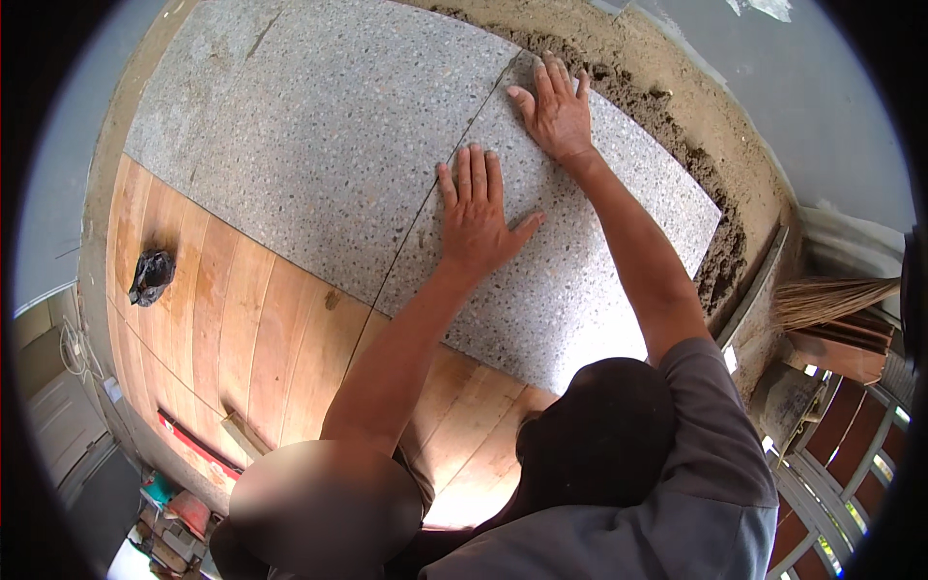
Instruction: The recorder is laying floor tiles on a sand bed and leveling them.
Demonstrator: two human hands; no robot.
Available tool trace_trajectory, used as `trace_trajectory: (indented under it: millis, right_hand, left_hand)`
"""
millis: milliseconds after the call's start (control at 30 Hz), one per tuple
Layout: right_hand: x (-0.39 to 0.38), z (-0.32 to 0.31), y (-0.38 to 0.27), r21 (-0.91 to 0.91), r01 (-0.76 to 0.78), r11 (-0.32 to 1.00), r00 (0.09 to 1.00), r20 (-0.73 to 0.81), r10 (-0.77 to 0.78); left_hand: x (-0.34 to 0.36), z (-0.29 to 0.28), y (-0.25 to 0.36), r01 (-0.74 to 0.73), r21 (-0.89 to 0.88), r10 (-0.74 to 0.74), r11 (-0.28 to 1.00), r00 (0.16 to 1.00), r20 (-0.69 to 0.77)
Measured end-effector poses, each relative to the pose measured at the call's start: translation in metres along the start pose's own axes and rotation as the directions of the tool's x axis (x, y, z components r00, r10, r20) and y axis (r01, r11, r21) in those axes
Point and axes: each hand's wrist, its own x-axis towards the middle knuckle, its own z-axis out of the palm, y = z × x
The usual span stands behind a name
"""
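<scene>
- Though a dark rounded form (599, 435) hides part of its near side, the right-hand slab (570, 275), grey and speckled with stone chips, lies beneath both hands, its surface running ahead and to the person's right.
- Long axis: cannot be told, the lens bending the edges.
- Left hand (474, 213): palm down, fingers spread and pointing away from the person, gripping nothing; fingertips just beside the seam.
- Right hand (561, 111): palm down, fingers spread, likewise gripping nothing; farther out, near the slab's far edge and its upper corner.
- Governing relation: the seam (416, 217), a dark line slanting from far right to near left; the left hand is the nearer to it, the right the nearer to the far edge.
- Left-hand slab (300, 126): same speckled kind, across the seam.
- Dark, crumbly soil (710, 232): a strip along the far and right edges.
- Wood-patterned flooring (217, 300): along the near side of both slabs.
- Black crumpled plastic (153, 277): on that flooring, well to the left.
- Red bar (196, 445) and short wooden strip (244, 435): lower left.
- Straw bristles (836, 302): far right, above reddish-brown boards (839, 356).
</scene>
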Motion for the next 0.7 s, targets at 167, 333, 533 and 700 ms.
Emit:
trace_trajectory:
  millis: [167,333,533,700]
  right_hand:
    - [-0.006,0.006,0.002,0.023,0.072,0.997,0.991,-0.116,-0.069]
    - [0.007,-0.011,-0.010,-0.043,0.067,0.997,0.992,-0.107,-0.072]
    - [0.046,-0.020,-0.057,0.092,0.188,0.978,0.940,-0.304,-0.152]
    - [0.056,0.003,-0.070,0.052,0.168,0.984,0.976,-0.148,-0.159]
  left_hand:
    - [-0.001,-0.004,-0.005,-0.002,-0.024,0.001,1.000,0.999,-0.050]
    - [-0.002,0.002,-0.006,0.064,0.052,-0.060,0.997,0.996,-0.072]
    - [-0.001,0.006,-0.005,0.067,0.070,-0.059,0.995,0.993,-0.106]
    - [0.001,0.003,-0.005,0.050,0.080,-0.040,0.996,0.992,-0.117]
